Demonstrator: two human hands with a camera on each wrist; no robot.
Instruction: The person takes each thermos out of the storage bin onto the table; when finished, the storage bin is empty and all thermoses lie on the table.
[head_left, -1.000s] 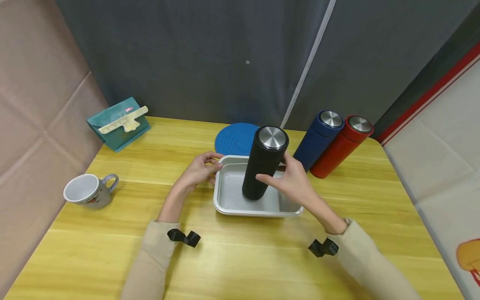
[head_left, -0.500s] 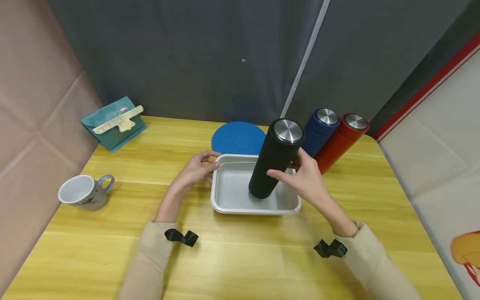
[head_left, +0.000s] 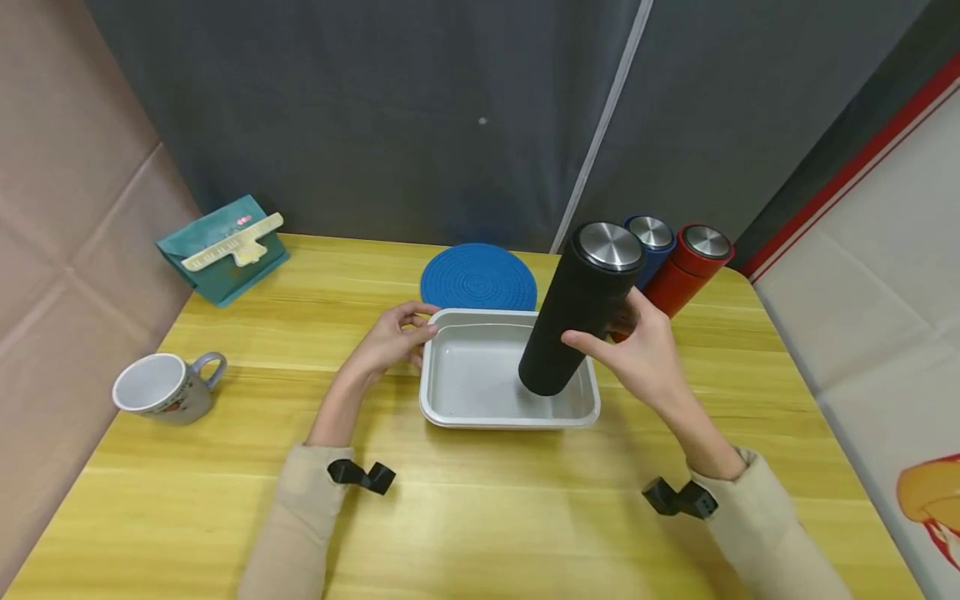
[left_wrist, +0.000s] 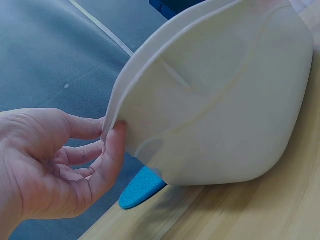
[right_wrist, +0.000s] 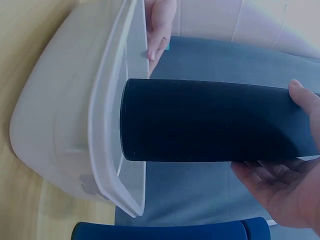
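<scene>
My right hand (head_left: 640, 350) grips a black vacuum flask (head_left: 572, 312) with a steel-topped lid. The flask tilts, its top to the right and its base over the right half of a light grey plastic container (head_left: 472, 423). In the right wrist view the flask's base (right_wrist: 125, 120) is at about the level of the container's rim (right_wrist: 102, 165). My left hand (head_left: 393, 340) pinches the container's left rim between thumb and finger, plain in the left wrist view, where the container's wall (left_wrist: 225, 115) fills much of the picture.
A blue flask (head_left: 654, 242), partly hidden, and a red flask (head_left: 684, 275) stand right of the container. Behind it lies a round blue mat (head_left: 478, 277). On the left are a mug (head_left: 171, 390) and a teal pouch (head_left: 225, 250) with a cream clip. A grey curtain (head_left: 375, 125) backs the table.
The black flask has moved right and up in my right hand and tilts more, now covering part of the blue flask. My left hand stays at the rim.
</scene>
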